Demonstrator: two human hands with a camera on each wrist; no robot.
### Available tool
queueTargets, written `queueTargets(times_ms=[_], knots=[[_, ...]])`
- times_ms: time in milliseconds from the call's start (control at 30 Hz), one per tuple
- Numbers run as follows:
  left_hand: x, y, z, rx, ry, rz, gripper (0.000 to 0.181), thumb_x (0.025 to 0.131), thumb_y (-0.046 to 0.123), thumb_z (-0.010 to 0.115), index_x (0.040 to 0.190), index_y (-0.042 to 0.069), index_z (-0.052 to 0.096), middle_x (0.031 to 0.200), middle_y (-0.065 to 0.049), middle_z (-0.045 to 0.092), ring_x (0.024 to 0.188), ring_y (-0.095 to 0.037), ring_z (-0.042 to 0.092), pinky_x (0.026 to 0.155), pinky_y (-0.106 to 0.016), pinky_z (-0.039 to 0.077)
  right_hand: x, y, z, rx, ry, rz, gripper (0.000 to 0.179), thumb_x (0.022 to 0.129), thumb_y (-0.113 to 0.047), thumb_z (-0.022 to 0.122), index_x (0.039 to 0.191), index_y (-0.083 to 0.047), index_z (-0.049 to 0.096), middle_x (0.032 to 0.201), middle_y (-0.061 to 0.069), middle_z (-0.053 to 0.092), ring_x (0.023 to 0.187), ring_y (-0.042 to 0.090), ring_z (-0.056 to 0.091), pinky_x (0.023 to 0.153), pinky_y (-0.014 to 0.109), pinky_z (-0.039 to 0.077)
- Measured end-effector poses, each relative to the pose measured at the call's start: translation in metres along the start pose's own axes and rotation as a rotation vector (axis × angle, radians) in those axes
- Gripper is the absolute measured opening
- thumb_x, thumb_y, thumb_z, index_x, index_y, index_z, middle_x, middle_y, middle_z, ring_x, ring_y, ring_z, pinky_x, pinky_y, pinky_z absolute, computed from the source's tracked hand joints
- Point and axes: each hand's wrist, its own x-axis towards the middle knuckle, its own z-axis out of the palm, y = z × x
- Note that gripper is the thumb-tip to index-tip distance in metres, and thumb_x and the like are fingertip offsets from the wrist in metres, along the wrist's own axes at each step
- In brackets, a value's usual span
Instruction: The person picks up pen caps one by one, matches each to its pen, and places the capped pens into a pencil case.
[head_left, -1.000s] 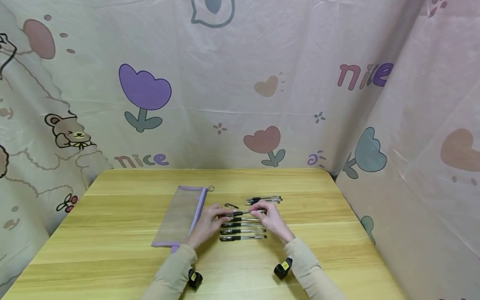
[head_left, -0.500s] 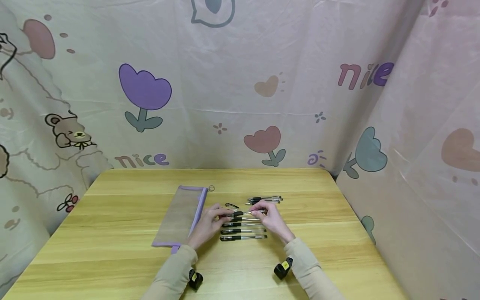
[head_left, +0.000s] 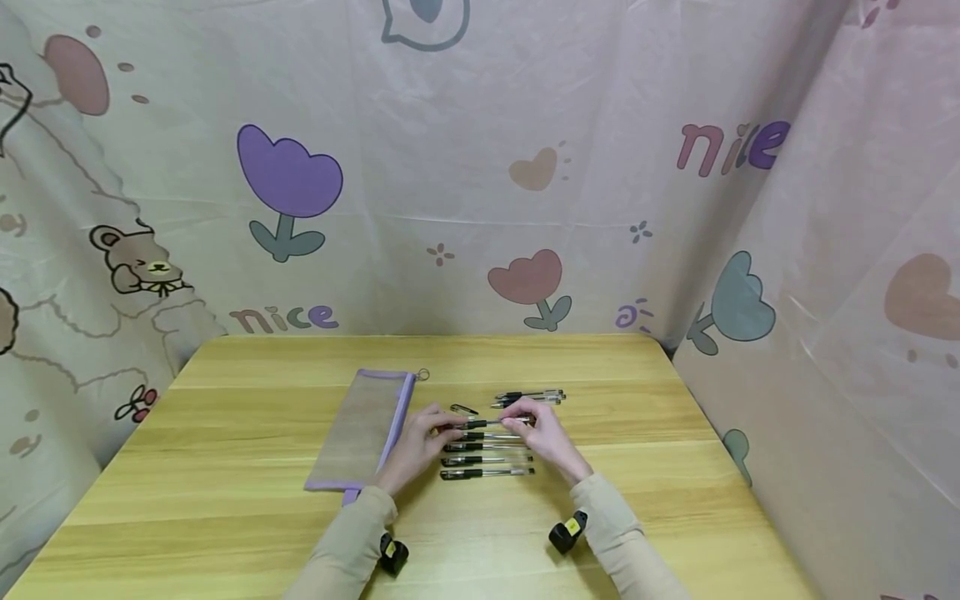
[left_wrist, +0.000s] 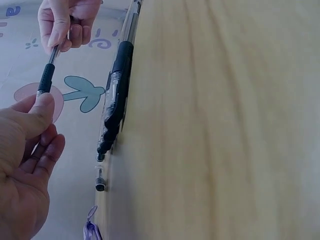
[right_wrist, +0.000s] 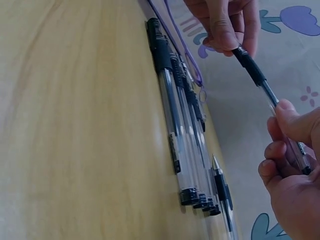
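Purple edging frames a see-through pouch [head_left: 360, 429] lying flat on the wood-grained bench [head_left: 225, 467], with a small metal ring [head_left: 423, 375] at its far right corner. To the right of the pouch, two hands hold one pen [head_left: 477, 424] between them. The left hand [head_left: 418, 442], nearer the pouch, has its grip closed to a pinch at the end by the black rubber section. The right hand [head_left: 546, 435], farther from the pouch, has its grip pinched round the clear barrel.

From the head, the held pen seems level with its neighbours; both wrist views show it raised clear of the bench. The right wrist view also reveals its black end plug [right_wrist: 306, 170] past the right hand, covered from above.

Right of the pouch and nearer the person than the held pen, a row of pens [head_left: 480, 460] lies with the dark ends towards the pouch. Only the head view lays out a small black cap [head_left: 464, 409] just right of the pouch's ring, and farther right a pair of pens [head_left: 528, 395]. The right wrist view picks out a bare metal tip [right_wrist: 215, 162] on one of these, pointing pouchward.
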Motion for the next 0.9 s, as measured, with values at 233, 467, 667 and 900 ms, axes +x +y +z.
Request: queueTargets(times_ms=[233,467,667,900], knots=[[0.001,0.0,-0.004,-0.008,-0.033,-0.073,0.026,0.087,0.005,0.074,0.113,0.003,0.075,0.085,0.0,0.063,0.075,-0.002,0.05,0.068,-0.019,0.048,0.001,0.003,-0.002,-0.01,-0.028,0.01,0.018,0.095,-0.014,0.068,0.11,-0.006,0.072,0.109,0.011,0.073,0.099,0.018,0.066,0.088,0.027,0.054],[0.001,-0.001,-0.009,0.006,-0.051,-0.132,0.028,0.088,0.009,0.074,0.115,0.007,0.075,0.08,0.001,0.06,0.071,-0.003,0.047,0.065,-0.019,0.045,-0.001,0.007,-0.011,0.03,-0.04,0.018,0.024,0.098,-0.015,0.064,0.115,0.001,0.069,0.113,0.018,0.07,0.085,0.005,0.058,0.074,0.019,0.049],[0.002,0.0,-0.011,0.017,-0.061,-0.149,0.028,0.088,0.008,0.073,0.116,0.007,0.074,0.08,0.003,0.058,0.072,-0.003,0.047,0.065,-0.019,0.045,-0.002,0.015,-0.018,0.045,-0.027,0.026,0.023,0.097,-0.011,0.064,0.115,0.002,0.069,0.11,0.025,0.068,0.085,0.014,0.06,0.073,0.019,0.05],[0.001,-0.003,-0.011,0.051,-0.071,-0.149,0.026,0.091,0.008,0.071,0.117,0.005,0.074,0.089,0.0,0.066,0.081,-0.006,0.055,0.075,-0.02,0.048,-0.005,0.017,-0.024,0.064,-0.045,0.063,0.024,0.096,-0.006,0.063,0.118,0.003,0.068,0.111,0.026,0.071,0.098,0.038,0.068,0.081,0.021,0.056]])
